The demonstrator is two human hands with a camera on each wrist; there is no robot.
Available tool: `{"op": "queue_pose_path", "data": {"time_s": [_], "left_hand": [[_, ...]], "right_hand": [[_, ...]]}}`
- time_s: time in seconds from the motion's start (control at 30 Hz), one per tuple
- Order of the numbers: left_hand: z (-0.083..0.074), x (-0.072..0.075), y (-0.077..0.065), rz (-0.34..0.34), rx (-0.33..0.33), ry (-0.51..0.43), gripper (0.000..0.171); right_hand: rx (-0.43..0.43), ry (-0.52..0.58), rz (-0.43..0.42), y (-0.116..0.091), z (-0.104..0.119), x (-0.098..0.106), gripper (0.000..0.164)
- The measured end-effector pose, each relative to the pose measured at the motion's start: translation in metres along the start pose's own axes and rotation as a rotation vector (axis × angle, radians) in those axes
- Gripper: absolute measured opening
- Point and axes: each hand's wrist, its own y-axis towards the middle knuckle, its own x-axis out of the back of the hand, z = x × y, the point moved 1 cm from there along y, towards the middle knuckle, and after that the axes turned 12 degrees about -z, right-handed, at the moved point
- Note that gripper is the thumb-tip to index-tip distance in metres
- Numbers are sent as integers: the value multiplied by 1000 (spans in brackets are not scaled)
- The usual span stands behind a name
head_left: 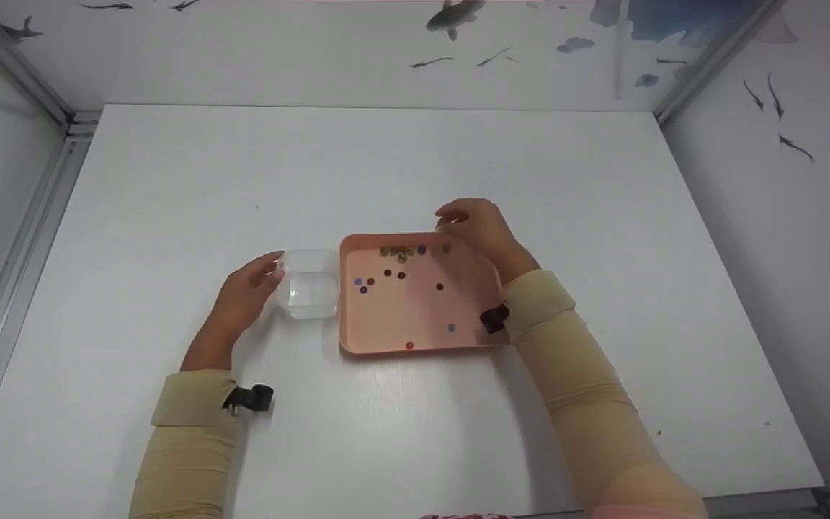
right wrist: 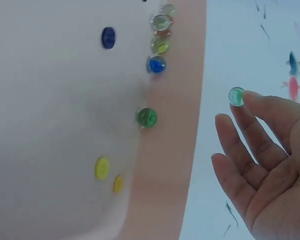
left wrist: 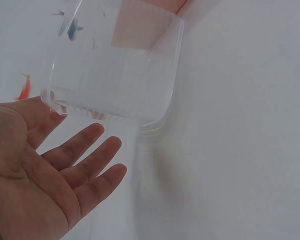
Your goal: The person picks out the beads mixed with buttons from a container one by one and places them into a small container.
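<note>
With thumb and index finger, my left hand pinches the near-side corner of a clear plastic container; its other fingers stretch out loosely below. The container sits against the left side of a pink tray. Above the tray's far edge, my right hand pinches a clear marble with green inside between thumb and fingertip. Inside the tray, a green marble, a blue marble and several other glass marbles line the far wall.
Small flat round pieces lie scattered on the tray floor, among them a dark blue one, a yellow one and an orange one. White panels printed with fish stand behind and beside the white table.
</note>
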Motion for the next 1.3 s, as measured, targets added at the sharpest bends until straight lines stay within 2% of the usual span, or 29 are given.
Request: {"op": "queue_pose_path", "data": {"time_s": [0.27,0.43,0.67,0.83,0.97,1.13,1.3], "left_hand": [[-1,-1,0,-10,21,59,53],[0,0,0,-10,19,67,54],[-1,1,-1,-11,-6,66,53],[-1,0,-1,-8,10,60,54],[-2,0,0,-10,28,55,53],[0,-1,1,-5,12,47,52],[1,0,1,-9,8,44,51]], "right_hand": [[-8,79,-26,-1,8,-3,28],[-22,84,-32,-2,15,-8,27],[14,90,-13,-2,23,-15,28],[-3,95,-15,-3,30,-21,27],[35,109,-23,-4,38,-24,27],[103,141,5,-6,48,-30,25],[104,148,31,-8,57,-38,23]]}}
